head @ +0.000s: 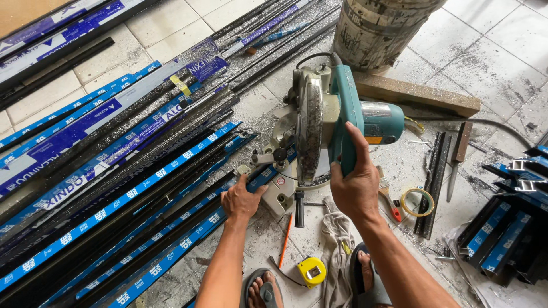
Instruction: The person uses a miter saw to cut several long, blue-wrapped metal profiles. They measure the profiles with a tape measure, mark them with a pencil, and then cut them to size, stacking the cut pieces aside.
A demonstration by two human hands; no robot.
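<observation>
1. While the right hand [355, 188] sits at the middle of the frame, its fingers [358, 149] are wrapped tight around the teal handle of the saw [337, 114], thumb on the near side.
2. Lower and to the left, the left hand [241, 199] presses flat, fingers closed together, on the end of a blue-taped metal bar [188, 197] that runs up against the saw's base; it holds the bar down without curling round it.
3. Between the two hands hangs the round saw blade [310, 134], seen edge-on, its guard dusty with metal shavings.
4. Just below the right wrist lie a grey rag [337, 251], an orange pencil [285, 239] and a yellow tape measure [311, 270] on the tiled floor [502, 51].
5. Right of the right hand lie a roll of tape [417, 202] and a small brush [388, 199].
6. More long bars [85, 171] fill the left half of the frame, slanting from lower left to upper middle.
7. At the top middle stands a dirty bucket [377, 28], with a wooden plank [416, 94] just below it.
</observation>
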